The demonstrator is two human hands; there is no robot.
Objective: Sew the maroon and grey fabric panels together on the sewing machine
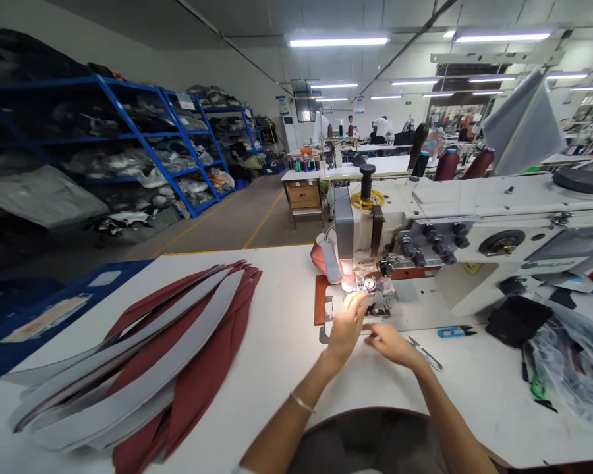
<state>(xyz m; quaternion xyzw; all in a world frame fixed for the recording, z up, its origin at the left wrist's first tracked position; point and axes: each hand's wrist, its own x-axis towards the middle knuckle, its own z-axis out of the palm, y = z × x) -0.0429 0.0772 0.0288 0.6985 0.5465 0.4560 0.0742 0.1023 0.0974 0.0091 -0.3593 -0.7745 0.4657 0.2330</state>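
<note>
Whether the left hand [346,329] grips anything, I cannot tell; its bent fingers are at the near left end of the white industrial sewing machine [484,197], on the right. Loosely curled just beside it, the right hand [390,343] is equally unclear. Maroon and grey fabric pieces [178,368] lie piled left; tweezers [438,365] and blue thread snips [451,332] lie right.

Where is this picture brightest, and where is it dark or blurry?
In the head view, the ceiling tube lights glare white and a warm glow shows under the sewing machine; in the head view, the blue shelving falls partly into shadow; also in the head view, the left hand and right hand look slightly soft, leaving fingertip contact unclear.
</note>
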